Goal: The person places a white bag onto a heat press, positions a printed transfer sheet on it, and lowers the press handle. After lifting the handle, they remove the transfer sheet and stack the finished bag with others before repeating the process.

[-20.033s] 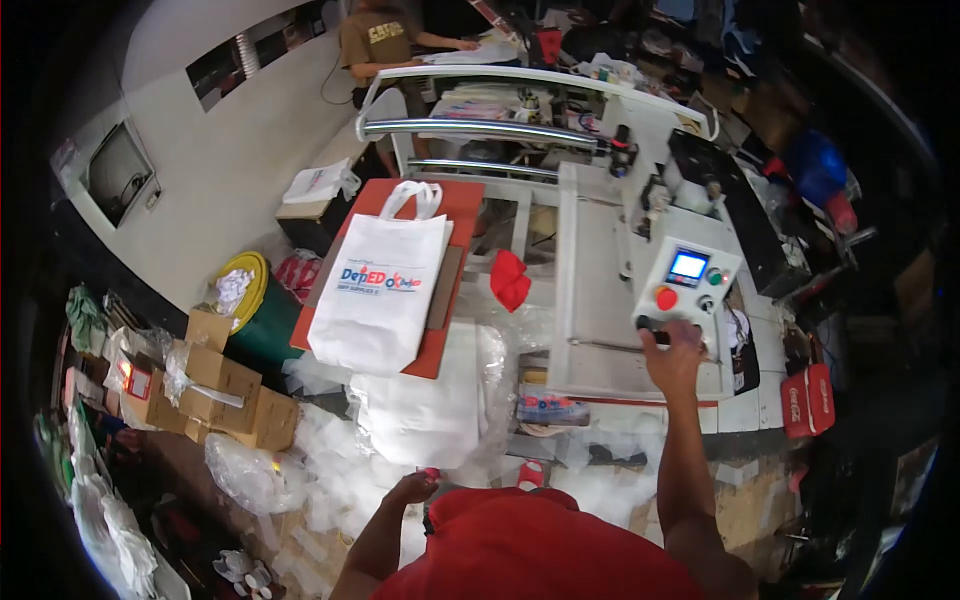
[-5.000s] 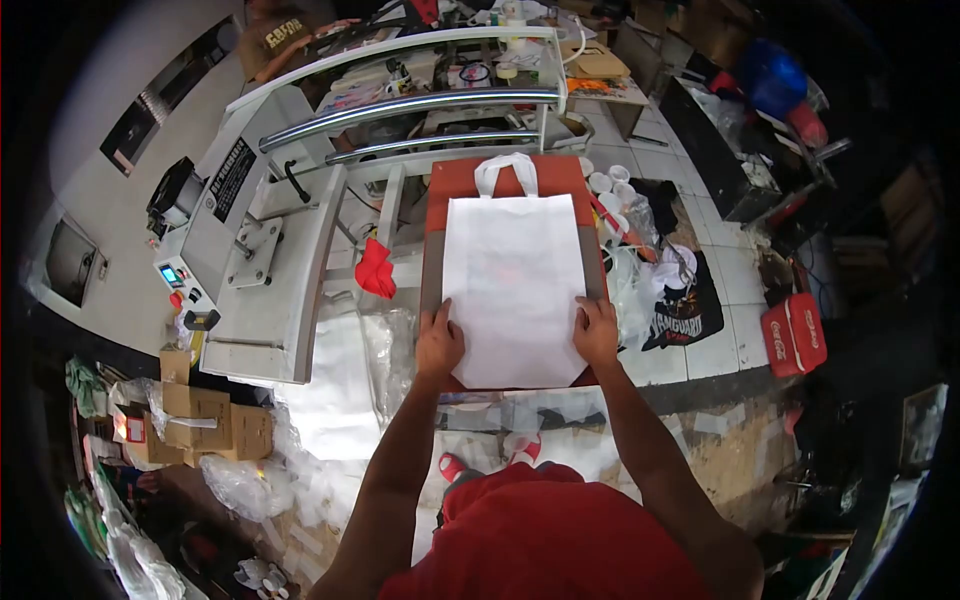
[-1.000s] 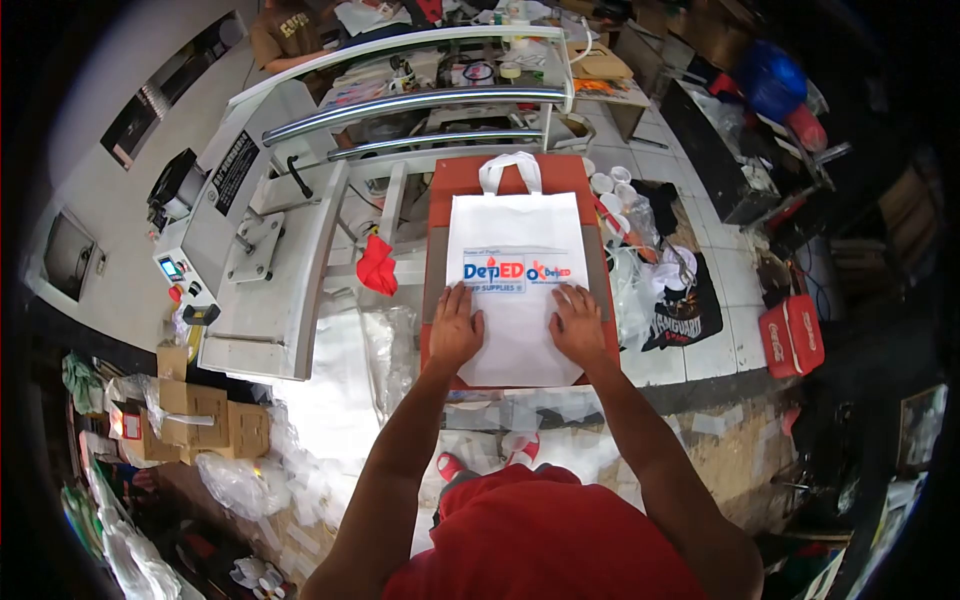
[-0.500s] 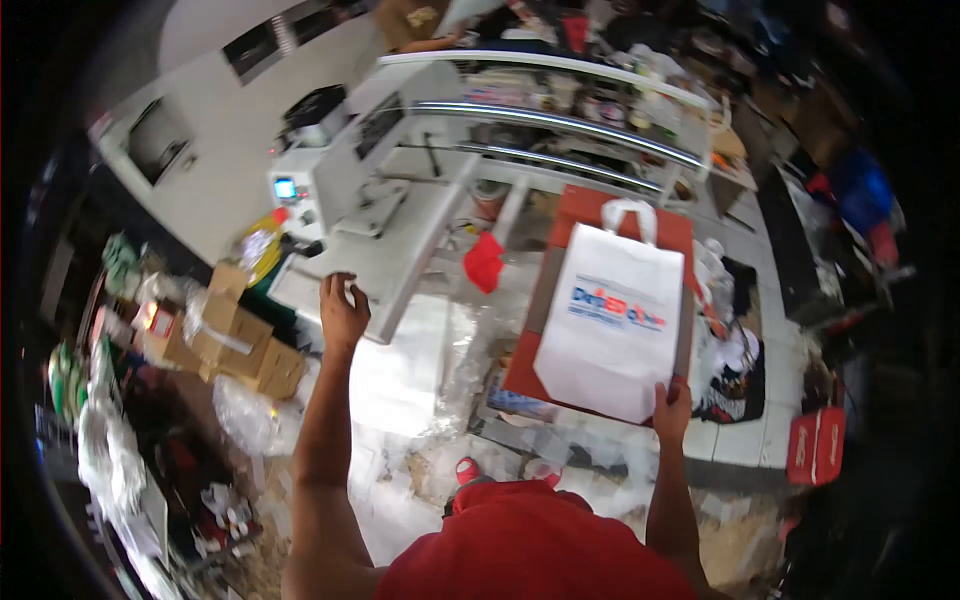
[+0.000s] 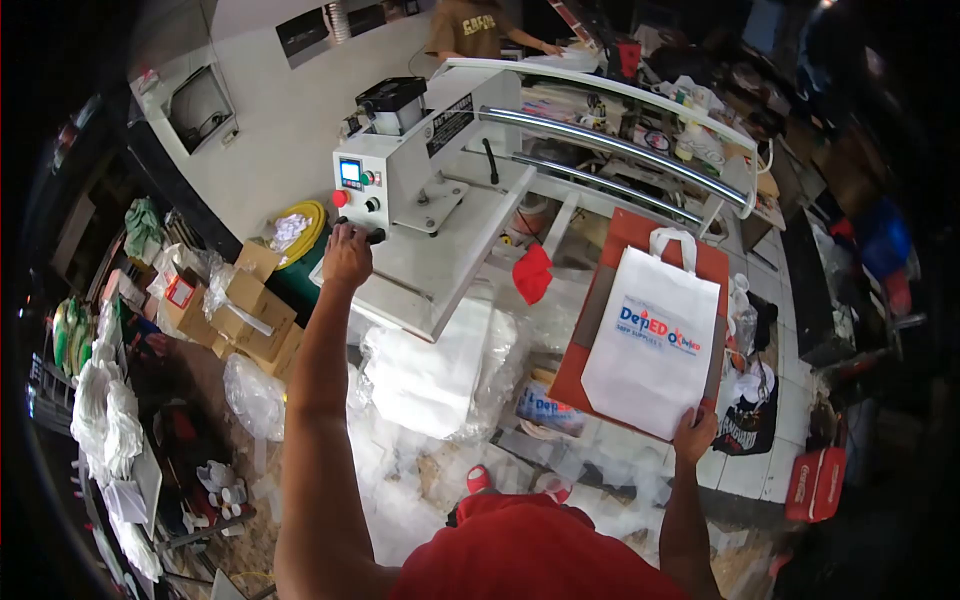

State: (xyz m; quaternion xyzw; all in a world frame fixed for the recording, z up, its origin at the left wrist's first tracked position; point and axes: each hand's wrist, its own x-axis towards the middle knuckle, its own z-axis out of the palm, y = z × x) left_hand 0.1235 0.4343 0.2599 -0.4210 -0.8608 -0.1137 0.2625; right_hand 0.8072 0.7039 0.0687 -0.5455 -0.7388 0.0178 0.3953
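Observation:
My left hand (image 5: 347,256) is closed around a black handle (image 5: 376,236) at the front of the white heat press (image 5: 455,215), just below its control panel; the fingers partly hide the handle. On the right, a white tote bag (image 5: 650,370) with blue and red printing lies flat on a reddish-brown pad (image 5: 575,375). Its loop handles (image 5: 673,237) point away from me. My right hand (image 5: 695,435) pinches the bag's near right corner at the pad's edge.
Steel rails (image 5: 610,150) cross behind the pad. A red cloth (image 5: 532,273) hangs by the press. Cardboard boxes (image 5: 245,320) and plastic wrapping stand left. Another person (image 5: 470,30) works at the back. A red case (image 5: 815,485) sits at right.
My left hand has gone from hovering in front of the press to gripping its black handle. The view has shifted, while my right hand stays at the bag's corner.

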